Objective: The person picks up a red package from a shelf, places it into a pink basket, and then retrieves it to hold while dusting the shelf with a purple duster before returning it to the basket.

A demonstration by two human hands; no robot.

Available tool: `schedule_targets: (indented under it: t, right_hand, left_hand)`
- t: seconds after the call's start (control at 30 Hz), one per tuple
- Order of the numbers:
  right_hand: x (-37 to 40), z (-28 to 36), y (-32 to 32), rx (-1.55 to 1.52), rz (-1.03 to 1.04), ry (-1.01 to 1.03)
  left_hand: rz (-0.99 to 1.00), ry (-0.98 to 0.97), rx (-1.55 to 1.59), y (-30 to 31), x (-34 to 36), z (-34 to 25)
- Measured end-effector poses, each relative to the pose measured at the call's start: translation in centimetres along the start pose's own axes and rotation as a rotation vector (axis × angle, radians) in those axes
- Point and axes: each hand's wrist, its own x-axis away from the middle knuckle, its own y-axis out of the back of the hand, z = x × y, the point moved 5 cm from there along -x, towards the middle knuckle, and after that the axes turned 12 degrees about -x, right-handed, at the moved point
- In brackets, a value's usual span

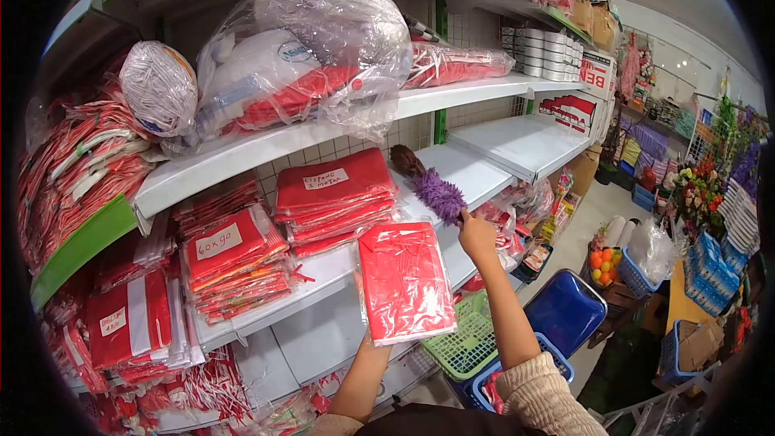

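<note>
My right hand is closed round the end of a duster with a fluffy purple part and a dark brown tip. The duster lies over the middle shelf, its tip pointing to the back. Below and to the left, my left hand holds up a red folded cloth packet in clear plastic. The packet hides most of its fingers. Close by on the shelf is a stack of red packets with a handwritten label. Further left stands another stack marked "60x90".
Plastic-wrapped bundles fill the upper shelf. Under my arms are a green basket and a blue stool seat. A white box stands at the shelf's far end. Blue baskets and flowers line the aisle at right.
</note>
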Motion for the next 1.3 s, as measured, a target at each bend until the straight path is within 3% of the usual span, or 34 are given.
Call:
schedule_targets:
  t: [0.1, 0.17, 0.2, 0.23, 0.33, 0.43, 0.53, 0.67, 0.7, 0.77, 0.97, 1.07, 1.17, 1.3]
  right_hand:
    - [3.2, 2.6, 2.9, -0.174, -0.125, 0.184]
    - [6.6, 5.2, 3.9, -0.277, 0.012, 0.289]
    - [8.5, 6.4, 3.6, -0.419, 0.203, 0.246]
    - [10.1, 7.6, 3.0, -0.538, 0.361, 0.384]
    - [14.4, 11.0, 4.6, -0.302, 0.307, 0.591]
    - [15.3, 10.8, 4.7, -0.236, 0.311, 0.509]
    - [14.6, 8.0, 4.3, -0.512, 0.310, 0.444]
    - [14.2, 2.6, 4.1, -1.078, -0.036, 0.139]
    - [14.0, 0.6, 3.4, -1.251, -0.075, -0.101]
    - [13.6, -1.1, 2.7, -1.673, -0.204, -0.178]
    - [12.9, -1.8, 2.5, -1.977, -0.169, -0.323]
    - [12.1, -1.7, 2.1, -2.018, -0.019, -0.380]
    - [11.4, -1.1, 1.3, -1.946, 0.011, -0.423]
    - [10.4, 0.3, 0.5, -1.816, 0.206, -0.427]
  left_hand:
    - [0.028, -0.001, 0.026, -1.5, -0.3, -0.6]
    - [0.042, 0.011, 0.039, -2.2, -0.6, -0.7]
    - [0.048, 0.019, 0.039, -2.6, -0.6, -0.7]
    - [0.058, 0.031, 0.041, -2.9, -0.6, -0.6]
    - [0.080, 0.065, 0.042, -3.9, -0.9, -0.3]
    - [0.092, 0.092, 0.035, -5.0, -0.9, 0.0]
    - [0.095, 0.107, -0.005, -6.3, -0.6, 0.2]
    - [0.047, 0.063, -0.357, -6.6, -0.6, -0.3]
    - [0.030, 0.050, -0.474, -6.5, -0.6, -0.5]
    - [-0.018, 0.011, -0.658, -5.4, -0.8, -1.1]
    - [-0.213, -0.056, -0.854, -3.2, -0.7, -3.6]
    - [-0.119, -0.101, -1.066, -1.7, -0.7, -4.9]
    - [-0.056, -0.086, -1.020, -3.0, 0.5, -6.5]
    - [-0.121, -0.286, -1.021, -3.7, 1.7, -8.6]
